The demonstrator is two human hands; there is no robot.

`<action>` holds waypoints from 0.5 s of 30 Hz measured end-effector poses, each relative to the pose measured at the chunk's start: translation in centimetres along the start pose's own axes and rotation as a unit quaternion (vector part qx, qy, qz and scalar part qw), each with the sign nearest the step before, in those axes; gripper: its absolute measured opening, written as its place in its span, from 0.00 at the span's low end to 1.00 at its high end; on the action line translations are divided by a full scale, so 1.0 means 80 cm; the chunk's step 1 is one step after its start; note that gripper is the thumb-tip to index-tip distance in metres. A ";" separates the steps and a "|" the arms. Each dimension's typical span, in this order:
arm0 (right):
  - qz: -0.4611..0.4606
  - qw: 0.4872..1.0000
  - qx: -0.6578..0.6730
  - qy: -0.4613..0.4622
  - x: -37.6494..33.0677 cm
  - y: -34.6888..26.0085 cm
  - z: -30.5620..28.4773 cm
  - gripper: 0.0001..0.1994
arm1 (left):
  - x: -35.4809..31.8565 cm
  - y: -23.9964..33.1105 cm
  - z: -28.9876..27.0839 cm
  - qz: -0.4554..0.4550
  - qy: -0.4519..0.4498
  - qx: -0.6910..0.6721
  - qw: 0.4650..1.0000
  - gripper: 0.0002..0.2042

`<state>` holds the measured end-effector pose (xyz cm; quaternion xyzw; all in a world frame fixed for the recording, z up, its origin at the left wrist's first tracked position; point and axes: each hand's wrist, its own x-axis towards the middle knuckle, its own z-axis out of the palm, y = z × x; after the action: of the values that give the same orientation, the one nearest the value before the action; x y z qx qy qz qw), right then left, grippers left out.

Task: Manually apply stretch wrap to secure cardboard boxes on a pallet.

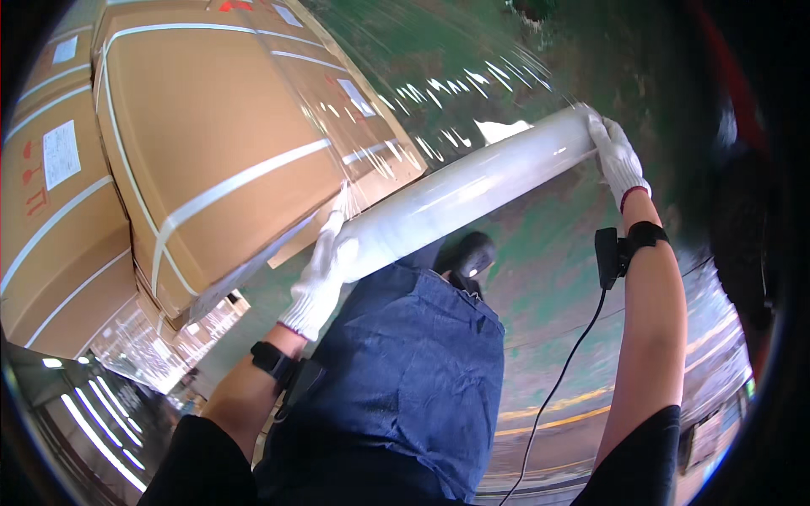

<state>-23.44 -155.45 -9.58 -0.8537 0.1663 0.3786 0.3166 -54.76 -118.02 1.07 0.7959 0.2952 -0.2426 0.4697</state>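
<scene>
Head view: one person seen from above, two gloved hands on one roll of stretch film, beside stacked cartons on a green floor.
Roll count: one roll of clear stretch film [468,190], held across the picture, tilted, its right end higher than its left.
Film sheet: one clear sheet [380,93] runs from the roll toward the cartons and lies over the face of the nearest one; glare streaks show on it.
Carton count: two large brown cartons are plain to see, the near carton [219,135] and a second carton [59,219] at the left edge; more may lie below, cannot tell.
Straps: white straps [245,181] cross both cartons; the count is not clear.
Labels: white paper labels [61,153] sit on the carton faces.
Left hand [325,270]: white knit glove, fingers curled and closed around the roll's lower left end, gripping it just beside the near carton's corner.
Right hand [616,156]: white knit glove, fingers wrapped over the roll's upper right end, grasping it, well apart from the cartons.
Wrist gear: one black band on each wrist; a black box [606,257] with a cable [561,379] hangs at the right wrist.
Clothing: blue denim apron [413,379], dark sleeves.
Floor [548,253]: green, with yellow lines near the lower right.
</scene>
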 end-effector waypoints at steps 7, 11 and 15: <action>0.026 0.993 0.114 -0.021 -0.012 0.192 0.257 0.37 | -0.069 -0.037 -0.027 -0.026 -0.045 0.120 0.991 0.31; 0.135 0.947 0.266 -0.123 -0.041 0.216 0.458 0.34 | -0.099 -0.086 -0.076 0.087 -0.112 0.352 0.925 0.44; 0.191 0.893 0.375 -0.157 -0.115 0.225 0.621 0.35 | -0.117 -0.092 -0.119 0.169 -0.241 0.472 0.831 0.48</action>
<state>-65.81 -135.33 -35.59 -0.5526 0.4045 0.4701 0.5567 -65.46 -108.94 7.03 0.8746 -0.1171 -0.4531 0.1266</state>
